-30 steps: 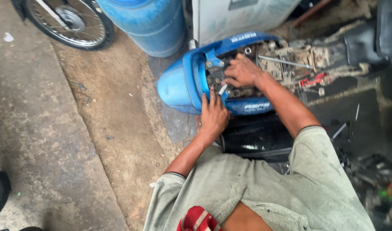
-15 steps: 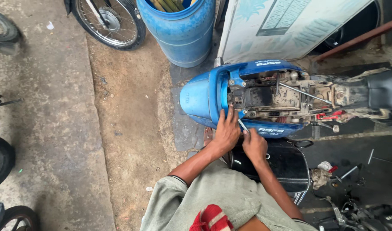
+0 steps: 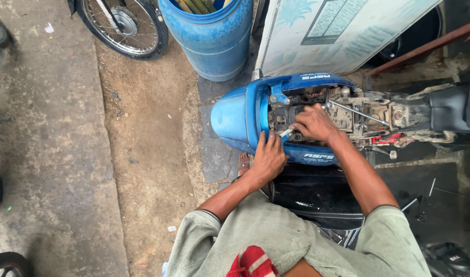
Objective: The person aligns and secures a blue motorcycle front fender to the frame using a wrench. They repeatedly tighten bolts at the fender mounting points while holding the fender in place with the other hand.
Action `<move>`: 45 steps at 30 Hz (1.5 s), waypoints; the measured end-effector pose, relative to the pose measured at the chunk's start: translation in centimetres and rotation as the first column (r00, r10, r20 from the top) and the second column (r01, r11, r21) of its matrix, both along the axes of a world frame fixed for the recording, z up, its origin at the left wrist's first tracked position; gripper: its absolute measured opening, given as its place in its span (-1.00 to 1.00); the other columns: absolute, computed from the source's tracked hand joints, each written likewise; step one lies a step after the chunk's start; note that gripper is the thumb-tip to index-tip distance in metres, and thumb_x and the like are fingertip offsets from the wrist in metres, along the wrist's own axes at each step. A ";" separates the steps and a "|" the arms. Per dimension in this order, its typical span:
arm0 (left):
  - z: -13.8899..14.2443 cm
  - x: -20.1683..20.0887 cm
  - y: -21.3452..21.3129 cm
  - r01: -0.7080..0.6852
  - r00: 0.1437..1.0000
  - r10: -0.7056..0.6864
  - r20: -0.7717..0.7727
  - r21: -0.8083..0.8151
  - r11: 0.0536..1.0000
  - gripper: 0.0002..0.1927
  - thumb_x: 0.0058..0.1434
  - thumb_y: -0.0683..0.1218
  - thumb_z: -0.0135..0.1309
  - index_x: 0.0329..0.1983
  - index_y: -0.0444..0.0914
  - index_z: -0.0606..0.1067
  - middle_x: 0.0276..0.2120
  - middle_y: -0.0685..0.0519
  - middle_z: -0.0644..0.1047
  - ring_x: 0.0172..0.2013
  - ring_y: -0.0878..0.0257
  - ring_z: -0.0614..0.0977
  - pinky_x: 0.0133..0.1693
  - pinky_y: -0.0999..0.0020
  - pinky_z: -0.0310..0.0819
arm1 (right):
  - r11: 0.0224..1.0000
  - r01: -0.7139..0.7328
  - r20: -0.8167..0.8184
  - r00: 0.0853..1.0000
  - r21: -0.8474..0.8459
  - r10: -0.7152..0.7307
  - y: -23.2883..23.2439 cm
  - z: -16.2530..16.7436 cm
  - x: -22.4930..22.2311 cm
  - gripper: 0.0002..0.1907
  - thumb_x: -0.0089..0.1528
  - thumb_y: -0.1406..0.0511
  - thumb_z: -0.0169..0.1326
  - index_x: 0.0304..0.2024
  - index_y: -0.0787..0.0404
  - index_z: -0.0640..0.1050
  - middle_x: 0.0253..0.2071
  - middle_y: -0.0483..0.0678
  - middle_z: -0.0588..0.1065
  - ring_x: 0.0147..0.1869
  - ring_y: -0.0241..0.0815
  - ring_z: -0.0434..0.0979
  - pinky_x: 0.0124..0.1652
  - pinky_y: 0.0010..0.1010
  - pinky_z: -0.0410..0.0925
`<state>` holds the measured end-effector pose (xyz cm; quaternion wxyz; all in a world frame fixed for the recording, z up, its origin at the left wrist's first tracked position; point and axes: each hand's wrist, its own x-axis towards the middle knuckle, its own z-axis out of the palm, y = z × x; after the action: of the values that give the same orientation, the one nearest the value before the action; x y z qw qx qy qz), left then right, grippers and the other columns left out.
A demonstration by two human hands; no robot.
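A person in a grey-green shirt bends over the rear of a blue motorbike (image 3: 235, 115), its glossy plastic tail cover curving round an opened frame of dusty, greasy metal parts. The left hand (image 3: 268, 156) lies on the cover's rim, fingers curled about a small silver tool (image 3: 285, 133) at the edge of the opening. The right hand (image 3: 313, 123) reaches down into the exposed frame, fingers bent among the parts; whether it grips anything cannot be told. A black padded seat (image 3: 317, 197) lies just below the bike. Behind stand a round blue plastic barrel (image 3: 212, 38) and a spoked wheel (image 3: 124, 23) on rough, stained concrete floor (image 3: 50, 154).
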<state>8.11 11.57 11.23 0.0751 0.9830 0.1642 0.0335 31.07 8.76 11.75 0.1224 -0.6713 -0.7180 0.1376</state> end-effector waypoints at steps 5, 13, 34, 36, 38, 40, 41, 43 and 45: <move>0.9 0.4 0.0 -0.024 0.998 0.025 -0.065 0.009 1.000 -0.45 0.17 0.19 0.14 -0.11 -0.40 0.64 0.08 -0.32 0.48 0.32 -0.26 0.28 0.28 -0.31 0.05 | 0.996 -0.087 -0.013 0.996 -0.006 0.087 1.9 0.0 0.2 -0.71 0.23 0.07 0.16 -0.42 0.11 0.58 -0.38 -0.17 0.57 -0.22 -0.08 0.43 -0.11 -0.15 0.20; 1.0 0.4 0.3 -0.008 0.992 0.007 -0.126 -0.009 1.000 -0.47 0.18 0.21 0.10 -0.14 -0.34 0.67 0.25 -0.28 0.40 0.39 -0.25 0.19 0.32 -0.29 0.00 | 0.744 0.651 0.012 0.752 0.150 -0.660 -8.1 -3.8 -10.6 -0.76 0.36 0.21 0.11 -0.37 0.19 0.53 -0.41 0.06 0.53 -0.25 0.13 0.53 -0.19 0.01 0.32; 0.8 0.3 0.3 0.073 0.983 -0.056 -0.175 0.089 0.993 -0.48 0.12 0.03 0.08 0.01 -0.43 0.59 0.13 -0.33 0.45 0.30 -0.26 0.28 0.28 -0.35 0.01 | 0.985 0.143 0.169 0.973 0.093 -0.157 0.0 -0.1 -1.4 -0.63 0.23 -0.06 0.14 -0.36 0.06 0.62 -0.46 0.01 0.49 -0.32 0.04 0.47 -0.20 -0.11 0.35; 1.4 0.5 0.2 0.061 0.984 -0.045 -0.175 0.086 0.994 -0.52 0.12 0.02 0.08 -0.01 -0.40 0.61 0.14 -0.32 0.45 0.31 -0.26 0.28 0.29 -0.36 0.01 | 0.955 0.279 0.138 0.947 0.101 -0.291 -1.1 -0.7 -2.5 -0.65 0.27 -0.01 0.16 -0.35 0.10 0.60 -0.43 0.07 0.49 -0.33 0.07 0.47 -0.29 -0.09 0.33; 1.9 0.5 0.2 0.060 0.983 -0.046 -0.180 0.072 0.996 -0.57 0.12 0.00 0.09 -0.05 -0.37 0.63 0.16 -0.32 0.44 0.32 -0.26 0.27 0.29 -0.38 0.00 | 0.892 0.421 0.045 0.900 0.164 -0.433 -3.4 -1.8 -4.5 -0.69 0.35 0.09 0.15 -0.36 0.15 0.54 -0.43 0.08 0.49 -0.32 0.10 0.45 -0.27 -0.06 0.34; 2.1 0.5 0.2 0.067 0.981 -0.059 -0.187 0.035 0.997 -0.61 0.12 -0.01 0.09 -0.09 -0.33 0.65 0.19 -0.32 0.43 0.33 -0.27 0.26 0.29 -0.39 -0.02 | 0.809 0.561 -0.081 0.827 0.174 -0.556 -6.8 -2.4 -7.9 -0.71 0.40 0.19 0.13 -0.36 0.19 0.49 -0.46 0.08 0.50 -0.34 0.14 0.46 -0.26 -0.01 0.35; 2.1 0.5 0.2 0.052 0.983 -0.053 -0.176 -0.013 0.999 -0.63 0.11 -0.01 0.10 -0.13 -0.32 0.65 0.21 -0.31 0.42 0.34 -0.26 0.25 0.29 -0.39 -0.03 | 0.773 0.621 -0.124 0.784 0.133 -0.609 -8.3 -2.8 -10.2 -0.74 0.38 0.21 0.12 -0.36 0.21 0.48 -0.49 0.11 0.49 -0.37 0.17 0.48 -0.31 0.00 0.35; 1.9 0.5 0.4 0.030 0.985 -0.048 -0.164 -0.109 0.994 -0.67 0.08 -0.01 0.11 -0.20 -0.29 0.67 0.25 -0.28 0.40 0.36 -0.24 0.23 0.30 -0.39 -0.05 | 0.681 0.732 -0.207 0.672 0.037 -0.711 -10.7 -3.6 -14.7 -0.78 0.34 0.26 0.11 -0.35 0.24 0.47 -0.55 0.16 0.47 -0.44 0.24 0.53 -0.42 0.03 0.35; 1.4 0.1 0.5 0.105 0.985 -0.118 -0.128 -0.103 0.989 -0.56 0.00 0.01 0.12 -0.12 -0.34 0.65 0.20 -0.24 0.43 0.32 -0.22 0.27 0.27 -0.38 -0.02 | 0.622 0.783 -0.266 0.598 -0.009 -0.756 -12.3 -4.2 -17.5 -0.81 0.29 0.25 0.12 -0.33 0.23 0.49 -0.58 0.18 0.46 -0.45 0.29 0.51 -0.43 0.08 0.32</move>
<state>8.22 12.08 12.61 0.1128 0.9859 0.1152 -0.0446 13.60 -3.49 7.51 0.2934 -0.8849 -0.3435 0.1132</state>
